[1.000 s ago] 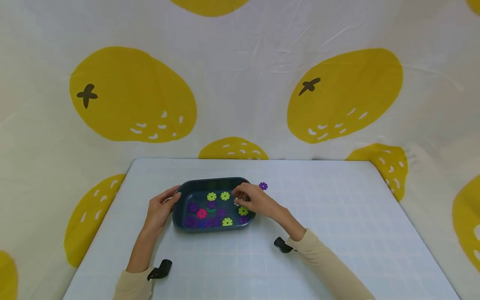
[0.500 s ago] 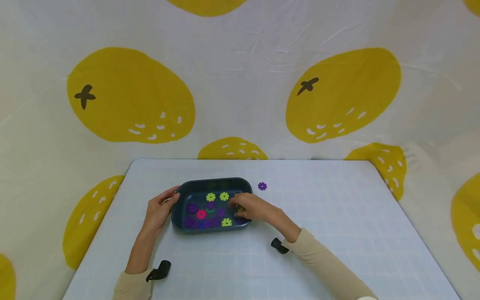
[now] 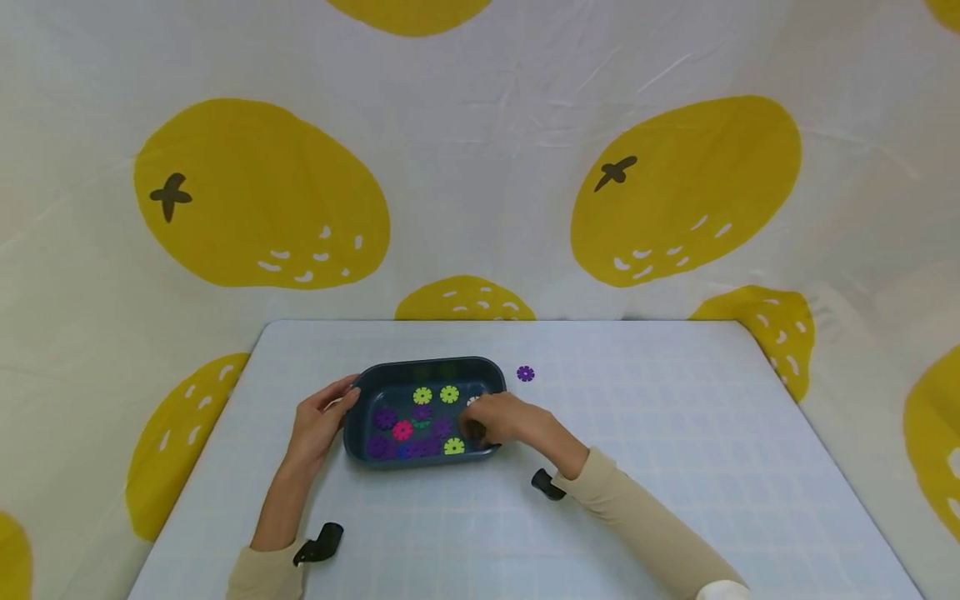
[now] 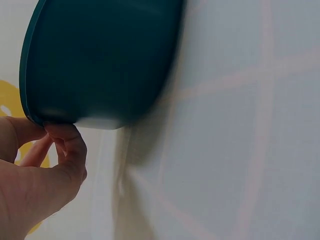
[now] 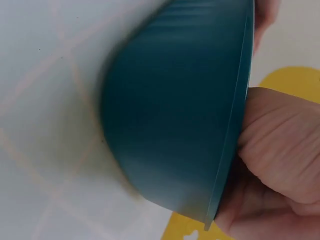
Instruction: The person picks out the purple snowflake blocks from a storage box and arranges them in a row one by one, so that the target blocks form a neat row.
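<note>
Three yellow discs [image 3: 449,394] and a pink disc [image 3: 402,430] visible in dark tray [image 3: 388,392], just left of centre, lower half of head frame. Purple discs [image 3: 381,447], tray's lower part: blurred, perhaps overlapping. Left hand [image 3: 317,423]: fingers pinch the tray's left rim. Right hand [image 3: 504,419]: fingertips hidden inside tray's right end; cannot tell whether they pinch anything. Loose purple disc [image 3: 526,373] on surface [image 3: 637,400], beyond tray's upper right corner.
</note>
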Demonstrator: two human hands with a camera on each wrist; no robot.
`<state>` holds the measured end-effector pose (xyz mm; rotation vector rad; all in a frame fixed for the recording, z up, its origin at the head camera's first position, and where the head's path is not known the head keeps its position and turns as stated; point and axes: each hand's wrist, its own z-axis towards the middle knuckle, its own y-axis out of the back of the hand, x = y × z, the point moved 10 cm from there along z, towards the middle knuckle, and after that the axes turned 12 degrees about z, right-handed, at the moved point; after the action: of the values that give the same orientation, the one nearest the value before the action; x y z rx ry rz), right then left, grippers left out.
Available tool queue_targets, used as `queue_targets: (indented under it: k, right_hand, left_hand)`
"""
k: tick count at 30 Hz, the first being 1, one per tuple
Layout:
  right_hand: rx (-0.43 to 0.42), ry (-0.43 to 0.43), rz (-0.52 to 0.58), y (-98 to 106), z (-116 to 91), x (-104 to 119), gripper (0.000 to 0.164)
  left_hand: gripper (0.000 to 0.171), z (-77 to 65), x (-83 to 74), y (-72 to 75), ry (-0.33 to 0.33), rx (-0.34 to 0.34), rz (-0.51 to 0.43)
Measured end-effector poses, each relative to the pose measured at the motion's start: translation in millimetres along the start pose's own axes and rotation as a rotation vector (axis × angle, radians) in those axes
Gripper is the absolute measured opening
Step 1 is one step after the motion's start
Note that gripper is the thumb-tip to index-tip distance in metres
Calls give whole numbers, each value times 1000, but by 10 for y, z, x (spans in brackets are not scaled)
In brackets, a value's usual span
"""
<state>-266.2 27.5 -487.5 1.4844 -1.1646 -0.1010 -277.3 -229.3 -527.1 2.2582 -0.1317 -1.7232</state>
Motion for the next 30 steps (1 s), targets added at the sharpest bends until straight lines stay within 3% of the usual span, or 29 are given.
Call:
queue_targets:
  k: [11,21,30]
  right_hand:
    - [0,-14,-21,-25,7,-27,19]
    - [-118,194,95,118,-18,51,9]
    - [-220,351,205,262,-131,33,15]
  left_hand:
    - [50,-6,-17,-23,-12,-3,4]
    - [50,5,-16,14,-3,-2,-1]
    - [52,-3,-4,12,3,5,-7]
